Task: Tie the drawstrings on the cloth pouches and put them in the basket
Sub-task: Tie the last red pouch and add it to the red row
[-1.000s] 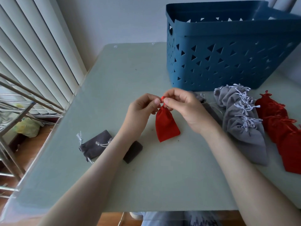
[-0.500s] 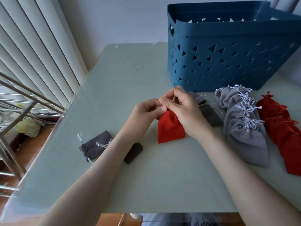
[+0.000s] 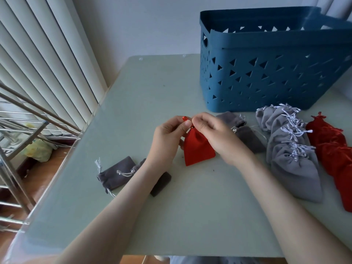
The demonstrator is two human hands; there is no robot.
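A small red cloth pouch [image 3: 198, 147] lies in the middle of the table, its gathered neck raised between my hands. My left hand [image 3: 169, 136] pinches a red drawstring end that sticks up above its fingers. My right hand [image 3: 211, 132] pinches the pouch's neck from the other side, thumb against my left thumb. The blue plastic basket [image 3: 266, 73] with triangle cut-outs stands at the back right; its inside is hidden from here.
Light grey pouches [image 3: 291, 149] and red pouches [image 3: 335, 149] lie in rows at the right. Dark grey pouches [image 3: 245, 130] lie behind my right hand, and more dark grey pouches [image 3: 118, 174] under my left forearm. Vertical blinds and a metal rack stand left of the table edge.
My hands pressed down together on the pouch's neck, then drew slightly apart; a red drawstring end now shows above my left fingers. The pouch stayed in place.
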